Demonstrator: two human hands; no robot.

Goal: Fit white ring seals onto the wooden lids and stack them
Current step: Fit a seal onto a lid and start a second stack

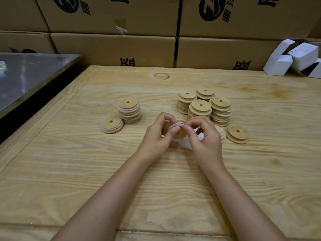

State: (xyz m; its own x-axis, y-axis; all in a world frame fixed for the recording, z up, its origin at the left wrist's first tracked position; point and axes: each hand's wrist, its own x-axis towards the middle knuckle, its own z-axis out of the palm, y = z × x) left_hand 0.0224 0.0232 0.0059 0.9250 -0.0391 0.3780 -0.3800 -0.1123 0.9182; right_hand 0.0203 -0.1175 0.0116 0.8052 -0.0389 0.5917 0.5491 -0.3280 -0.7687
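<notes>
While both hands work at mid-counter (86, 162): left hand (159, 136) grips wooden lid (180, 133), tilted on edge; right hand (204, 137) pinches white ring seal (175, 125) against lid's upper rim. Toward left edge: one stack of sealed lids (129, 112), one single sealed lid (112, 124) just beside. Toward right edge: four clustered stacks of bare lids (200, 108), one low pile (237, 134) near them. Beyond far edge: cardboard cartons (112, 49), black logo and characters cropped, illegible. Far right corner: white boxes (295, 58).
</notes>
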